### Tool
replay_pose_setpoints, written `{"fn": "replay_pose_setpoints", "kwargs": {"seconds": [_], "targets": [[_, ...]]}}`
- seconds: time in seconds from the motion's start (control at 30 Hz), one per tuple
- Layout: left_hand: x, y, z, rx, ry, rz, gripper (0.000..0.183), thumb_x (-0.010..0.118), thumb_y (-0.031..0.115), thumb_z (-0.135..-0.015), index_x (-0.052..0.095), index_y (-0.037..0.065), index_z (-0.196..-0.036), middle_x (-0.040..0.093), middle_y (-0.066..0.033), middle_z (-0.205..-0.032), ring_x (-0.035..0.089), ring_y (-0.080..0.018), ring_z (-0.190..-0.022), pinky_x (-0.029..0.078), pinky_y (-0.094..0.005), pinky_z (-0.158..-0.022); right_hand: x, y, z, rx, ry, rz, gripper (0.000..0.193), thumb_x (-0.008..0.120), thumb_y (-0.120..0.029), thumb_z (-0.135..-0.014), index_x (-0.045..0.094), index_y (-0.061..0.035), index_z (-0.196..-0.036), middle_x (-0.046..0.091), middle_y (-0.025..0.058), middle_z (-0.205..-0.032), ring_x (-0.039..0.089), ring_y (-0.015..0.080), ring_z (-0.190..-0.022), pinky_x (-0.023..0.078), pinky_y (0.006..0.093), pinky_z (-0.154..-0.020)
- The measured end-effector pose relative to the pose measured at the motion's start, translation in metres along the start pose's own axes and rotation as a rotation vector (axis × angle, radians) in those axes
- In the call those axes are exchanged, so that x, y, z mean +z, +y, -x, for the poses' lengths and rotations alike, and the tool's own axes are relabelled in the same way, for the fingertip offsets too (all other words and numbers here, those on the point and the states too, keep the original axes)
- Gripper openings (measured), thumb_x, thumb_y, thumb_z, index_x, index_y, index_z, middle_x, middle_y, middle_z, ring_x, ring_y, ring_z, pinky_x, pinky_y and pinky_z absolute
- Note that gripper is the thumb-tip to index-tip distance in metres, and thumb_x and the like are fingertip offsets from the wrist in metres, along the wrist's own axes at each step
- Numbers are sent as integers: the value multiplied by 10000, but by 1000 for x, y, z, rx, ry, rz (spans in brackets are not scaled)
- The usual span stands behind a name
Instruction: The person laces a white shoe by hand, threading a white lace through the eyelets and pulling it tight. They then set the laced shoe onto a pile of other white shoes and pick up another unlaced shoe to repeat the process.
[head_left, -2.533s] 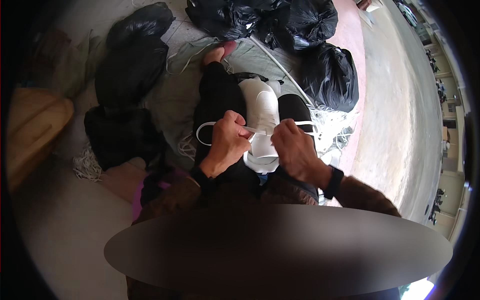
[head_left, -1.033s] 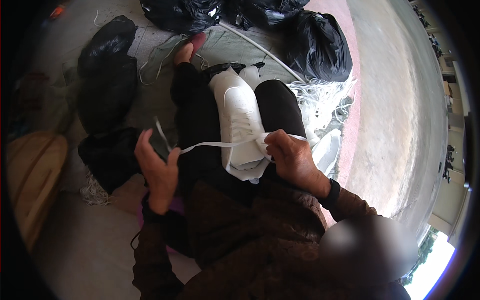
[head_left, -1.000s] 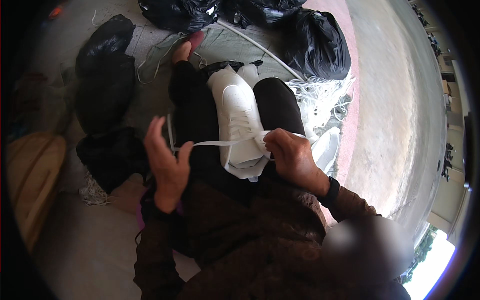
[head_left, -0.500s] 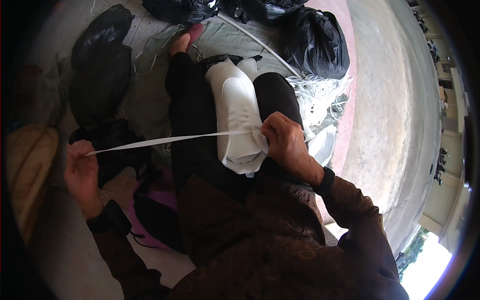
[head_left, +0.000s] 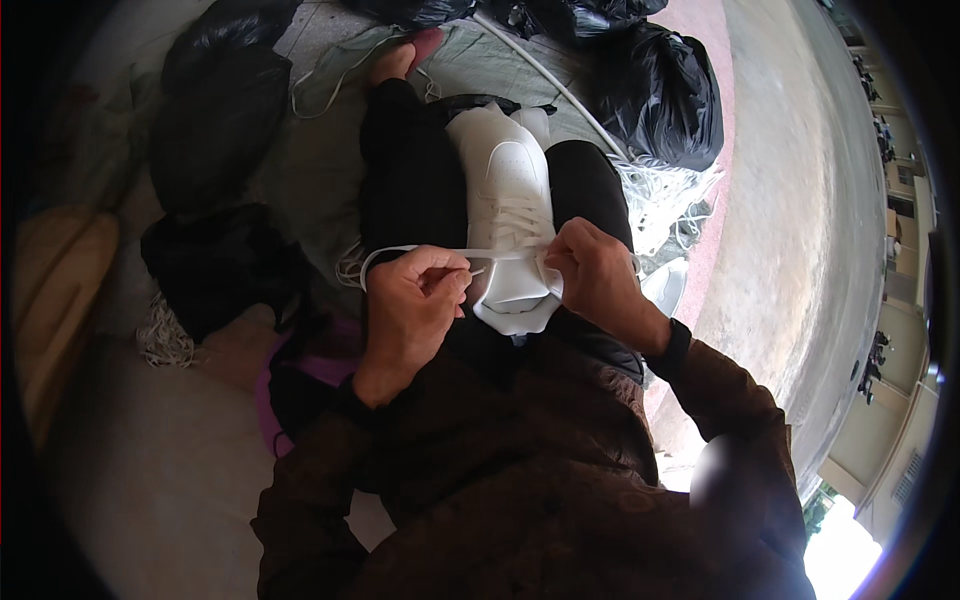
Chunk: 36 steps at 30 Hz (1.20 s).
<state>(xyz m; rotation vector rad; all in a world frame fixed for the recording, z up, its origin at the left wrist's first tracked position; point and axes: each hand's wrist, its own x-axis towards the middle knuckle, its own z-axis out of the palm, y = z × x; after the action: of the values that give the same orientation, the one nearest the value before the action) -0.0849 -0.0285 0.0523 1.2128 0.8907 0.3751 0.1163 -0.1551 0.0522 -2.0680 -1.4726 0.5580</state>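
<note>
A white sneaker (head_left: 508, 185) lies between my thighs, its toe pointing away and its heel opening toward me. White lace crosses its front in several rows. At the left of the collar, my left hand (head_left: 415, 305) pinches the tip of the shoelace (head_left: 430, 252), which loops round above the hand. My right hand (head_left: 600, 275) is closed at the right edge of the collar, by the top eyelets. Its fingertips hide what they grip, apparently the shoe's edge or lace. Behind the toe, part of another white shoe (head_left: 533, 125) shows.
Black plastic bags (head_left: 655, 95) lie at the far side and left. A heap of white laces (head_left: 660, 205) and a pale shoe (head_left: 665, 285) sit right of my leg. A white pole (head_left: 550, 85) lies beyond. A wooden board (head_left: 65, 300) is at far left.
My left hand has come in from the far left to the shoe's collar. The lace, stretched straight before, now bends in a loop. My right hand stays by the collar.
</note>
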Motion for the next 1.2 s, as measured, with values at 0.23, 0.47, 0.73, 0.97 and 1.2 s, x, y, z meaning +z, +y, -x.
{"fn": "replay_pose_setpoints", "kwargs": {"seconds": [0.23,0.47,0.73,0.97,1.2], "targets": [[4,3,-24,-24,-28,-169,143,676,-56,-773,551,3,-810,614,-36,-690,580,-61,-610,505,-221,-499,4,0,4,-31,85,-4,192,719,31,-761,541,-33,-793,575,122,-796,627,349,-728,499,442,-602],[26,-6,-22,578,-53,-519,229,619,-87,-736,465,44,-842,486,-62,-653,515,-169,-537,436,-311,-513,2,-8,8,5,122,76,152,709,7,-757,573,-43,-799,566,112,-804,634,324,-772,524,428,-616],[45,-10,-28,907,25,-681,275,616,-106,-727,428,38,-868,517,-85,-647,564,-207,-534,443,-333,-495,-1,-7,20,-74,212,164,110,718,-61,-774,623,-59,-829,566,78,-828,638,278,-801,547,388,-616],[38,-7,-26,84,107,-106,343,682,-114,-728,399,39,-848,604,-96,-652,566,-113,-501,430,-263,-414,-5,-14,28,-150,167,118,411,815,-209,-728,632,-11,-1038,574,135,-946,609,312,-930,535,415,-794],[31,-14,-13,658,11,-707,355,623,-77,-738,501,47,-1047,618,-138,-737,653,-357,-682,524,-447,-627,-5,-14,19,-283,190,287,343,690,-18,-652,599,-24,-982,586,106,-801,627,296,-813,523,405,-752]]}}
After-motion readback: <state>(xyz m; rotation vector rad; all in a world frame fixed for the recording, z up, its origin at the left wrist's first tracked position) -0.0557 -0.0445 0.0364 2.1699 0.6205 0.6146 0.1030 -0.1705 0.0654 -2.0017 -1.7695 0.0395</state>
